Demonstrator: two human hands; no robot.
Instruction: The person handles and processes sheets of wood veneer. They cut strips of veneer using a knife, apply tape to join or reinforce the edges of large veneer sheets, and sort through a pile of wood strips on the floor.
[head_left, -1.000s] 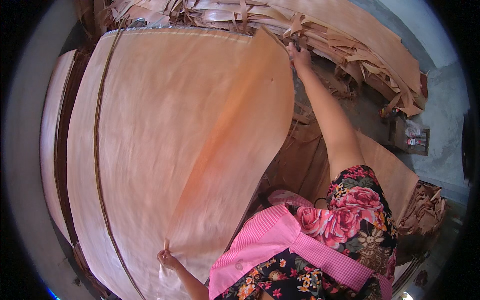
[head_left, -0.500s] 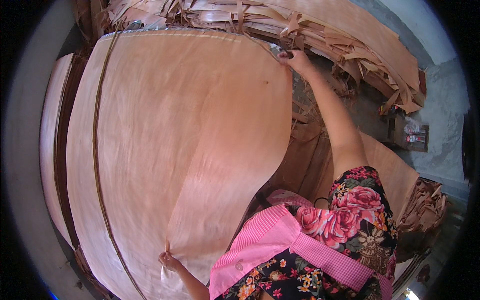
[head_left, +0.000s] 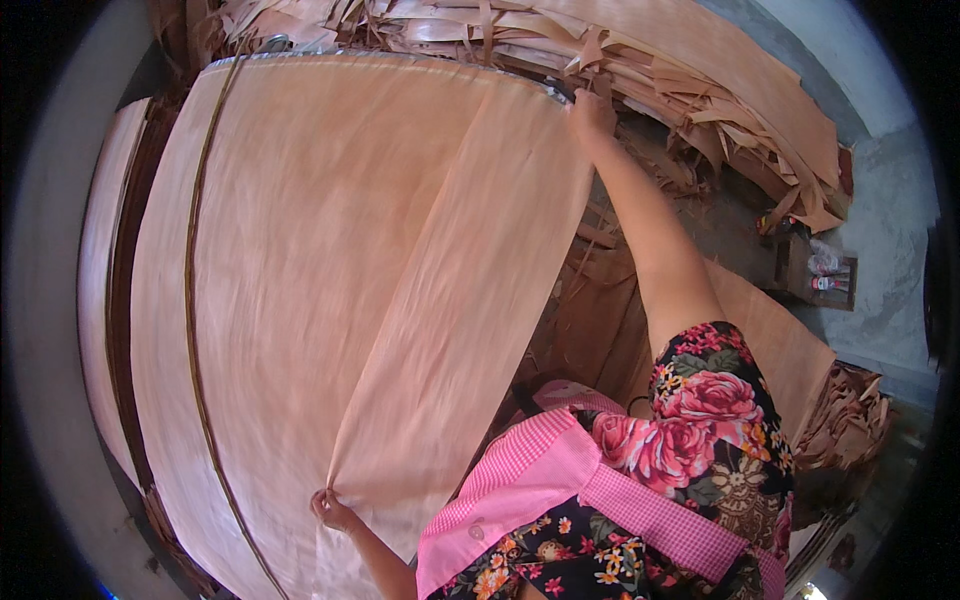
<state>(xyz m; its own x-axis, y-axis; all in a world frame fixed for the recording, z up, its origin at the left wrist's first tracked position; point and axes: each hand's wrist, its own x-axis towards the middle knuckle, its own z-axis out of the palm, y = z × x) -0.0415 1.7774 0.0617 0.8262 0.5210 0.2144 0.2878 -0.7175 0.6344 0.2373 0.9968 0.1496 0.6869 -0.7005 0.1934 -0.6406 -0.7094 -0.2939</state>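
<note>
A large sheet of pale reddish wood veneer covers the work surface before me. On its right side lies a narrower veneer strip, its left edge running in a straight line from near to far. My left hand pinches the near left corner of this strip, fingers closed. At the far right corner, my right hand is closed, with a small dark object at its fingertips. What that object is I cannot make out, and the hand hides part of the corner.
A thin dark cord-like strip runs lengthwise over the sheet's left side. Ragged veneer stacks lie beyond the far edge. More veneer is behind my right arm. A small stool with bottles stands by the wall at right.
The strip now lies straighter, its left edge reaching the far end. My right hand has moved slightly away from me, to the far corner; my left hand has shifted slightly left.
</note>
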